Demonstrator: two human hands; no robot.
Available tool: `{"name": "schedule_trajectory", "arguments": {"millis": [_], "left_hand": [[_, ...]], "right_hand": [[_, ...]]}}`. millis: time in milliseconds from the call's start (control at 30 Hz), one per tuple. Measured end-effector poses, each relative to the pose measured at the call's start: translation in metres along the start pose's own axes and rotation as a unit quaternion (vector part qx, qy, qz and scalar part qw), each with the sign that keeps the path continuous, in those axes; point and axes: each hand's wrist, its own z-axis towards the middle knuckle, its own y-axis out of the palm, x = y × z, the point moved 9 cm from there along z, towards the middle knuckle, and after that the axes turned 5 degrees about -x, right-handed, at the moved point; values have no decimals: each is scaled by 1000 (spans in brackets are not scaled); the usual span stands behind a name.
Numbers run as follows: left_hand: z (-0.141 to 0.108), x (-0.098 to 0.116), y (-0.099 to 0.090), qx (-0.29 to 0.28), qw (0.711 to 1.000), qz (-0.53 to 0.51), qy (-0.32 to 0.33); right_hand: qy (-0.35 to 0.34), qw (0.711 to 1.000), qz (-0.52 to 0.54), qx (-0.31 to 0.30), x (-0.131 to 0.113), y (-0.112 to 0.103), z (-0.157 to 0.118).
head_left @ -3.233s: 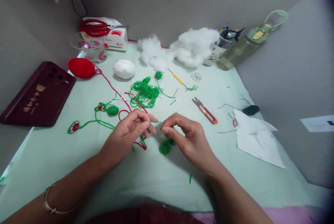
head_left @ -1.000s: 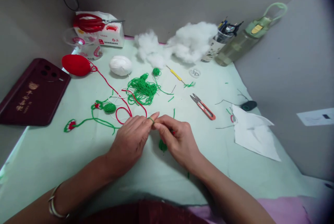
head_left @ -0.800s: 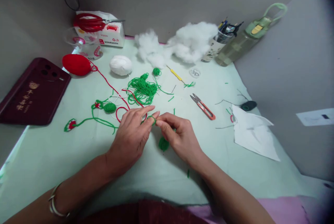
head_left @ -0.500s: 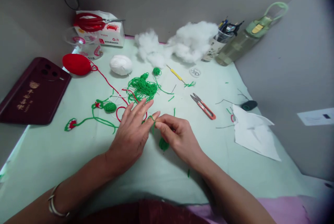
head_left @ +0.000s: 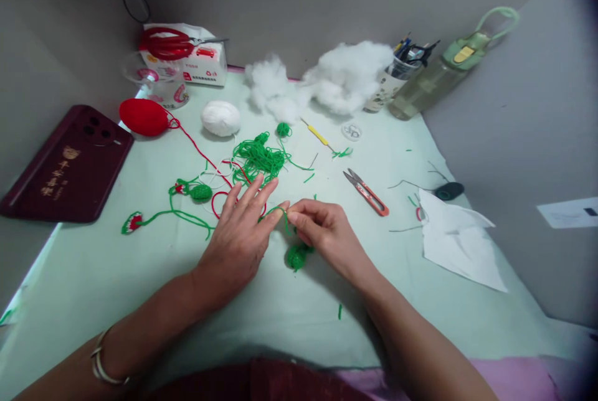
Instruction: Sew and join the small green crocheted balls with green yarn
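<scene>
My left hand (head_left: 238,236) lies with its fingers spread over the tabletop, its thumb against a strand of green yarn (head_left: 273,209). Thumb and forefinger of my right hand (head_left: 327,233) pinch that strand just beyond the left thumb. Partly under my right hand sits a small green crocheted piece (head_left: 296,258). Left of my left hand are another green crocheted ball (head_left: 200,193) and a red, white and green crocheted wedge (head_left: 132,222) on a green cord. A tangle of green yarn (head_left: 261,157) rests beyond my left fingertips. What lies beneath my left palm is hidden.
Orange-handled thread snips (head_left: 369,194) and a yellow crochet hook (head_left: 317,134) lie to the right. Behind are red yarn (head_left: 144,117), white yarn (head_left: 221,119), white stuffing (head_left: 346,80) and a green bottle (head_left: 430,80). White cloth (head_left: 458,239) lies at right, a maroon phone case (head_left: 68,164) at left.
My right hand has shifted slightly right with the pinched green strand, showing more of the crocheted piece below it. My left hand stays nearly in place, and the whole view has shifted a little.
</scene>
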Motion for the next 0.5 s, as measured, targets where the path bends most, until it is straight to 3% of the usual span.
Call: {"name": "schedule_trajectory", "arguments": {"millis": [333,500], "left_hand": [[1,-2,-13,16,1000,13,19],[2,-11,-27,38,996,-81,-31]], "right_hand": [[1,1000,10,19,0,-5,1],[-30,999,-17,36,-8,-6,-4]]}}
